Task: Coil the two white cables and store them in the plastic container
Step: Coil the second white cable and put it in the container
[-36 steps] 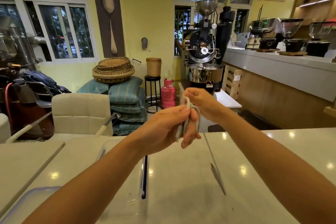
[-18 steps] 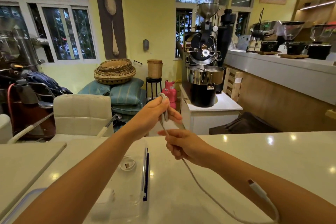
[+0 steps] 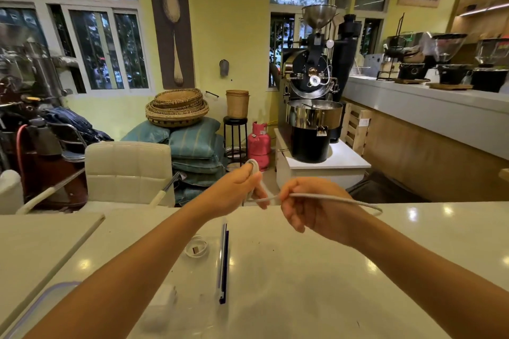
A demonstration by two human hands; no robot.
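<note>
My left hand [image 3: 237,191] is raised above the white counter, pinching a small bundle of loops of a white cable [image 3: 330,199]. My right hand [image 3: 311,205] grips the same cable a short way to the right, and a loose length arcs out past it to the right. A second white cable [image 3: 196,249] lies coiled inside the clear plastic container [image 3: 220,261], under my left forearm. A white block, perhaps a charger [image 3: 162,296], also sits in the container.
The container's blue-edged clip [image 3: 224,264] runs along its right wall. A lid with a blue rim [image 3: 41,294] lies at the lower left. A white chair [image 3: 128,170] stands behind the counter. A seam splits off the left table [image 3: 41,239].
My right hand rose from below my left hand to level with it on the right, drawing the cable out sideways. The dangling end that trailed along my right forearm has swung up off to the right.
</note>
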